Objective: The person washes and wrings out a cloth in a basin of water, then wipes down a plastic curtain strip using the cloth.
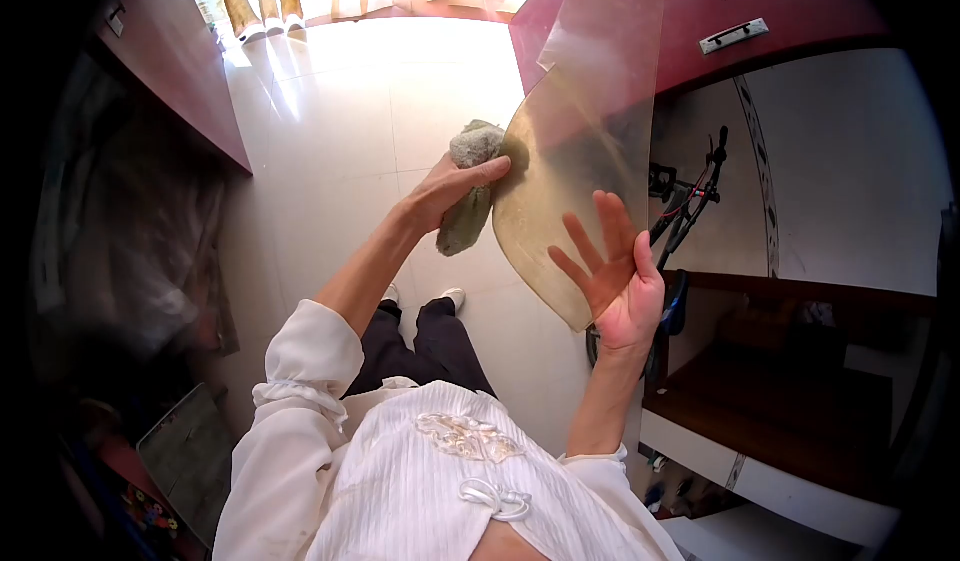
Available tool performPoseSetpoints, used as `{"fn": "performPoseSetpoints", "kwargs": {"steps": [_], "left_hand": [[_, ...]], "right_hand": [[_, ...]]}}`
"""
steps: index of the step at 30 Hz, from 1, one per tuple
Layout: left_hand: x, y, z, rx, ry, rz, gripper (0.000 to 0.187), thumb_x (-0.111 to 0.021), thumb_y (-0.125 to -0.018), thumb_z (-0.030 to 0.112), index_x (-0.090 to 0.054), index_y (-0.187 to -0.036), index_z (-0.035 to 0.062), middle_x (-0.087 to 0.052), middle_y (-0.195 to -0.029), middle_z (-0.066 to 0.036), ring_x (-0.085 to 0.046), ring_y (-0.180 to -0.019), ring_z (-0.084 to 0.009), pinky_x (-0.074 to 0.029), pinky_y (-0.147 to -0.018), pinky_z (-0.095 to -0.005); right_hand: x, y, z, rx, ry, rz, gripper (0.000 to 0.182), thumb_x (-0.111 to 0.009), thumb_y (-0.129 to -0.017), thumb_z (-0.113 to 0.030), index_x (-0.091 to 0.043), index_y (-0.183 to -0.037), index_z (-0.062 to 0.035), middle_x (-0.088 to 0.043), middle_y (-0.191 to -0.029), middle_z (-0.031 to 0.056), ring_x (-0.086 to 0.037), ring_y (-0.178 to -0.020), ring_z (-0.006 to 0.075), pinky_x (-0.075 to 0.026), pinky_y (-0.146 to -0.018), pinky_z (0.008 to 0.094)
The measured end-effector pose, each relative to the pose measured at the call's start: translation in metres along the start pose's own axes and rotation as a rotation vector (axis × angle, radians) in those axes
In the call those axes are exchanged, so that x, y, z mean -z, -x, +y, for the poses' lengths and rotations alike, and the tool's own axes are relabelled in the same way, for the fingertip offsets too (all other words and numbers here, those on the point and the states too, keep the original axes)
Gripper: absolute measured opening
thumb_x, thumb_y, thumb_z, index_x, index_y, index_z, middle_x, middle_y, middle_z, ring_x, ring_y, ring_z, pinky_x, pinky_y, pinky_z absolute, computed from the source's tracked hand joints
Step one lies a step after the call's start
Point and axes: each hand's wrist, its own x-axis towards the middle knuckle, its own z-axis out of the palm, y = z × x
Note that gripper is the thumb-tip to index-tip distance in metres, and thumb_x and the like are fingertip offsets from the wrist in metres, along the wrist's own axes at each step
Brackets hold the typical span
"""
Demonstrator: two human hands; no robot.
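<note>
A crumpled grey-green cloth (465, 223) is bunched in my left hand (450, 186), whose fingers are wrapped round it. The thumb of that hand points right, its tip at the curved left edge of a clear, yellowish plastic sheet (545, 186). The sheet stretches down from the top of the view and narrows to a rounded corner near my right wrist. My right hand (625, 296) is open behind the sheet, palm towards me and fingers spread. Those fingers show through the plastic, while the thumb stands up at the right edge.
Pale floor tiles (350, 131) run towards a bright opening at the top. A red cupboard door (800, 1) with a handle is behind the sheet at upper right. A bicycle (690, 196) stands at right, beside a dark brown shelf (780, 391). Another red door (170, 51) is at left.
</note>
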Motion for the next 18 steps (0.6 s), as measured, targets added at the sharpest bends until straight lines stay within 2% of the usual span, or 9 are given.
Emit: {"fn": "performPoseSetpoints", "kwargs": {"steps": [2, 4, 7, 9, 10, 11, 13, 14, 18], "left_hand": [[0.002, 0.015, 0.006, 0.111, 0.027, -0.032, 0.038, -0.067, -0.081, 0.032, -0.055, -0.105, 0.0040, -0.059, -0.088, -0.005, -0.058, -0.078, -0.0121, -0.051, -0.066, -0.0271], [0.001, 0.029, 0.002, 0.223, 0.119, -0.050, 0.034, -0.068, -0.081, 0.029, -0.056, -0.102, 0.0051, -0.060, -0.080, -0.003, -0.059, -0.067, -0.0106, -0.051, -0.052, -0.0261], [-0.012, 0.040, -0.023, 0.293, 0.194, 0.125, 0.028, -0.066, -0.083, 0.027, -0.055, -0.098, 0.0057, -0.059, -0.078, -0.004, -0.059, -0.063, -0.0108, -0.052, -0.051, -0.0270], [-0.029, 0.046, -0.026, 0.275, 0.254, 0.149, 0.027, -0.065, -0.084, 0.026, -0.054, -0.099, 0.0069, -0.060, -0.078, -0.004, -0.060, -0.064, -0.0122, -0.052, -0.051, -0.0285], [-0.036, 0.046, -0.030, 0.270, 0.289, 0.153, 0.026, -0.065, -0.084, 0.026, -0.054, -0.099, 0.0075, -0.060, -0.079, -0.004, -0.060, -0.064, -0.0124, -0.052, -0.051, -0.0288], [-0.045, 0.049, -0.031, 0.273, 0.327, 0.158, 0.026, -0.064, -0.084, 0.026, -0.054, -0.100, 0.0081, -0.061, -0.080, -0.005, -0.060, -0.064, -0.0127, -0.052, -0.052, -0.0291], [-0.058, 0.053, -0.031, 0.301, 0.343, 0.173, 0.026, -0.064, -0.084, 0.027, -0.054, -0.100, 0.0085, -0.061, -0.081, -0.005, -0.060, -0.064, -0.0130, -0.052, -0.051, -0.0292], [-0.063, 0.051, -0.030, 0.306, 0.361, 0.199, 0.026, -0.064, -0.084, 0.027, -0.054, -0.100, 0.0088, -0.062, -0.081, -0.005, -0.061, -0.064, -0.0132, -0.052, -0.051, -0.0294], [-0.060, 0.044, -0.037, 0.357, 0.349, 0.175, 0.028, -0.064, -0.085, 0.023, -0.055, -0.106, 0.0061, -0.062, -0.088, -0.004, -0.062, -0.075, -0.0131, -0.054, -0.063, -0.0291]], "right_hand": [[0.001, -0.003, -0.004, 0.040, 0.093, 0.024, 0.048, -0.033, -0.097, -0.030, -0.033, -0.136, -0.0008, -0.033, -0.142, 0.0136, -0.027, -0.133, 0.0339, -0.028, -0.105, 0.0541], [0.001, -0.001, -0.007, 0.083, 0.100, -0.019, 0.050, -0.036, -0.096, -0.029, -0.031, -0.137, 0.0003, -0.031, -0.143, 0.0148, -0.027, -0.133, 0.0329, -0.028, -0.106, 0.0536], [0.005, 0.000, -0.002, 0.147, 0.076, -0.108, 0.058, -0.046, -0.091, -0.023, -0.025, -0.138, 0.0026, -0.025, -0.145, 0.0174, -0.028, -0.133, 0.0305, -0.029, -0.106, 0.0509], [0.019, -0.005, 0.006, 0.283, 0.324, -0.031, 0.058, -0.049, -0.089, -0.017, -0.027, -0.138, 0.0033, -0.028, -0.144, 0.0183, -0.027, -0.134, 0.0291, -0.031, -0.106, 0.0473], [0.026, -0.008, 0.013, 0.344, 0.252, 0.061, 0.055, -0.050, -0.087, -0.012, -0.030, -0.136, 0.0038, -0.037, -0.138, 0.0207, -0.037, -0.128, 0.0298, -0.039, -0.101, 0.0423], [0.034, -0.010, 0.018, 0.354, 0.249, 0.076, 0.055, -0.050, -0.087, -0.012, -0.030, -0.136, 0.0038, -0.037, -0.138, 0.0207, -0.037, -0.128, 0.0298, -0.039, -0.101, 0.0423], [0.048, -0.013, 0.026, 0.369, 0.464, 0.325, 0.053, -0.050, -0.089, -0.013, -0.032, -0.135, 0.0035, -0.047, -0.129, 0.0217, -0.051, -0.116, 0.0305, -0.049, -0.090, 0.0369], [0.048, -0.013, 0.026, 0.374, 0.435, 0.357, 0.054, -0.053, -0.088, -0.010, -0.032, -0.135, 0.0032, -0.053, -0.122, 0.0213, -0.061, -0.100, 0.0296, -0.055, -0.076, 0.0313], [0.039, -0.021, 0.016, 0.373, 0.597, 0.345, 0.058, -0.057, -0.085, -0.006, -0.032, -0.136, 0.0009, -0.057, -0.116, 0.0199, -0.065, -0.091, 0.0262, -0.056, -0.066, 0.0276]]}}
